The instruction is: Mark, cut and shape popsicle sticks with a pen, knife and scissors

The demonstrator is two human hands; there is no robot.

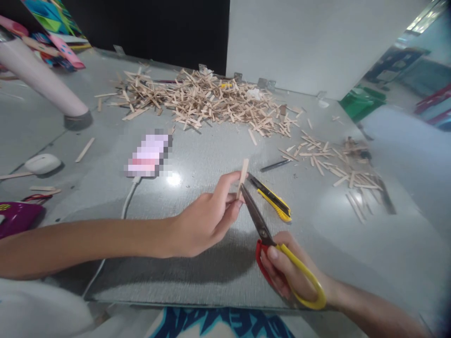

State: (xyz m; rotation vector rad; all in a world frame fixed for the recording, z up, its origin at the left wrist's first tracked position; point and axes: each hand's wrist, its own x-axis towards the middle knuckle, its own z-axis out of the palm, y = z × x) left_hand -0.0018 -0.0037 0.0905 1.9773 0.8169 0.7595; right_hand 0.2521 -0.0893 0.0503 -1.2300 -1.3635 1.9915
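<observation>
Between its thumb and fingers, my left hand [207, 218] pinches a short flat wooden stick [244, 171] that points upward. My right hand [292, 263] grips a pair of scissors [259, 219] with one red and one yellow handle. The dark blades look closed or nearly so, and their tips meet the stick's lower part beside my left fingertips. Just beyond the blades, a yellow and black box cutter [273, 199] lies on the table. Behind it rests a slim dark pen-like tool [275, 165].
A large heap of cut wooden pieces [211, 101] covers the back of the grey table [197, 286], with a smaller scatter [324, 155] at right. A phone [148, 155] with a white cable [128, 199], a white mouse-shaped object [42, 163] and a purple object [21, 217] lie at left.
</observation>
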